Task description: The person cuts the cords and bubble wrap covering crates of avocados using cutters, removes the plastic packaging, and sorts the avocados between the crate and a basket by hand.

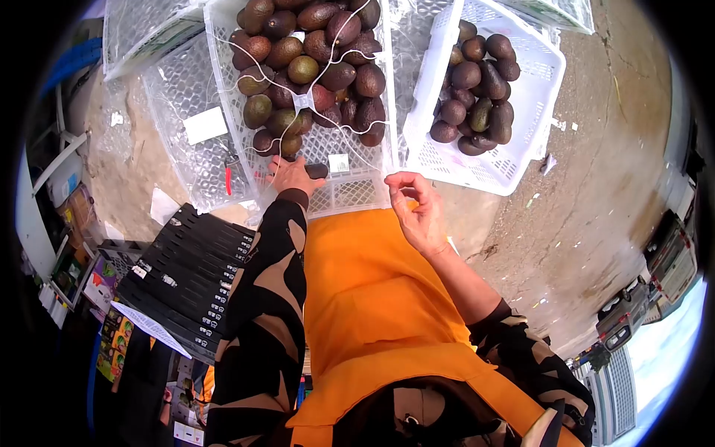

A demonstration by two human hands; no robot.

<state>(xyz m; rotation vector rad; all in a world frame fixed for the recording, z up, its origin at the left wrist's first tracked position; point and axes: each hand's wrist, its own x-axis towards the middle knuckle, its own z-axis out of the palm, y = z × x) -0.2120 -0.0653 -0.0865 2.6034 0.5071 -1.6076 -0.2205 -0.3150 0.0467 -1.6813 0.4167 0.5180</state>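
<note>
A white plastic crate [392, 112] full of dark avocados [302, 69] stands in front of me. White elastic cords with a central joining piece [302, 101] stretch across the fruit. My left hand [293, 177] lies at the crate's near left part, fingers spread, beside a single dark avocado [316, 170]. Whether the fingers touch a cord there I cannot tell. At the near right corner, my right hand [418, 214] is closed, thumb and forefinger pinched at the end of a thin white cord [363, 157]. A small white label [339, 162] sits between the hands.
To the right, a white crate [514, 175] holds more avocados [477, 97]. Clear plastic-wrapped crates [167, 112] stand at left, one with a white paper [205, 125] and a red-handled tool [228, 180]. Stacked black trays [190, 276] are near my left arm. Vehicles [625, 313] stand far right.
</note>
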